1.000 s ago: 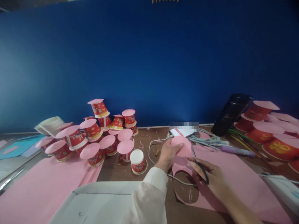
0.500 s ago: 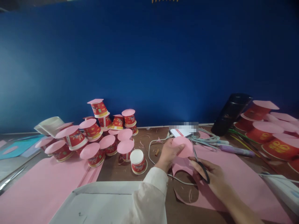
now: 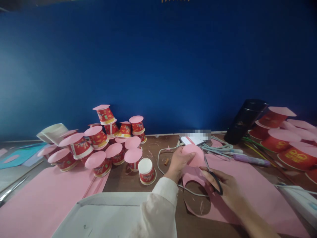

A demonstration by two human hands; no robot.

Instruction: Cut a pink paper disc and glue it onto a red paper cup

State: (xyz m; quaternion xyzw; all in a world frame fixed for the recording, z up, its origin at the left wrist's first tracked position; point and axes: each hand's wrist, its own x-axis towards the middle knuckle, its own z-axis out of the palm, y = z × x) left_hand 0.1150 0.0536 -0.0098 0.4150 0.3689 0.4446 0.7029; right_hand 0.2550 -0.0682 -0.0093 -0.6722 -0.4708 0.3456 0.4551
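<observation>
Between its thumb and fingers, my left hand [image 3: 178, 162] pinches a round pink paper disc [image 3: 195, 155]. My right hand [image 3: 221, 185] is closed around the dark handle of a pair of scissors [image 3: 215, 181], whose blades point up along the disc's right edge. Beneath both hands lies a large pink sheet [image 3: 252, 185] with round pieces cut out of its left side. To the left, a red paper cup [image 3: 147, 177] stands upside down with its white base bare. Several more red cups [image 3: 81, 147] carry pink discs on top, some of them stacked.
Behind the disc are a phone [image 3: 192, 140] and coiled pale cables [image 3: 224, 145]. A black bottle [image 3: 245, 120] leans near more red cups [image 3: 294, 157] at right. White card [image 3: 111, 218] and pink paper [image 3: 47, 201] lie front left. A blue partition [image 3: 158, 66] rises behind.
</observation>
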